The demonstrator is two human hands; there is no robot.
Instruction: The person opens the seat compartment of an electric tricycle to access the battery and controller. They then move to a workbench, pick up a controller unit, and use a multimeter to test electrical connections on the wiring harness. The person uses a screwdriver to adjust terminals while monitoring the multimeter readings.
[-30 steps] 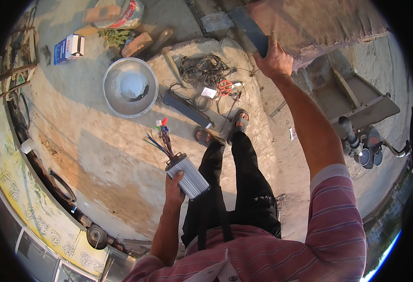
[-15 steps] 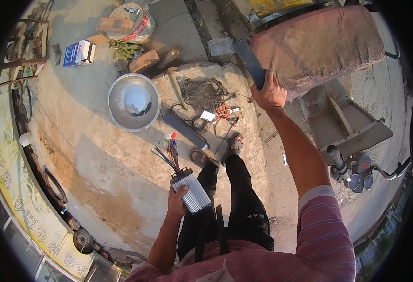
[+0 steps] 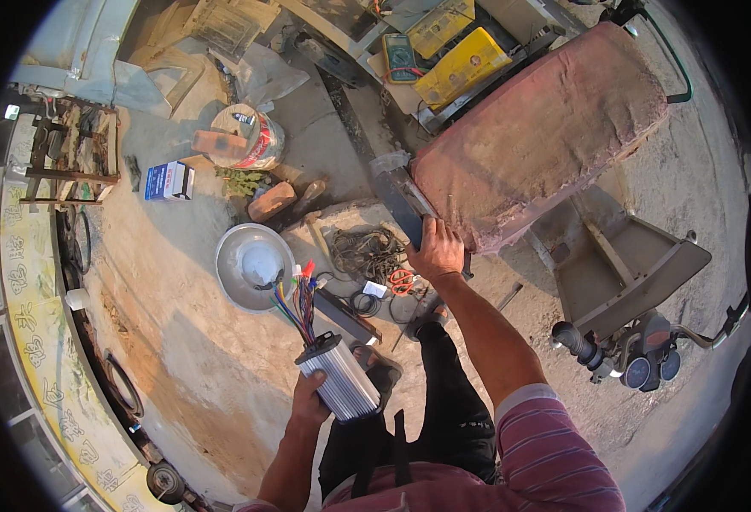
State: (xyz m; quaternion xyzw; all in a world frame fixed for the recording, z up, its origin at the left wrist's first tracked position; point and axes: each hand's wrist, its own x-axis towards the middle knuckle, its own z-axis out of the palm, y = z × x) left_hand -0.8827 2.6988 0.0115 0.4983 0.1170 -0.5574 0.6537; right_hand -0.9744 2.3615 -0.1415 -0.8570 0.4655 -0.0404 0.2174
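Head view — blue-white box (image 3: 169, 181) beside striped bucket (image 3: 251, 136)

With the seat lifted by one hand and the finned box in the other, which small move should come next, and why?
Probably bring the silver finned box in the left hand toward the opening under the raised seat. The right hand grips the seat's lower edge and holds it tilted up, and the box's coloured wires hang free, unconnected.

I see short sleeves striped pink and pale, cuffs ending above the elbows, and black trousers below (dark footwear, barely visible).
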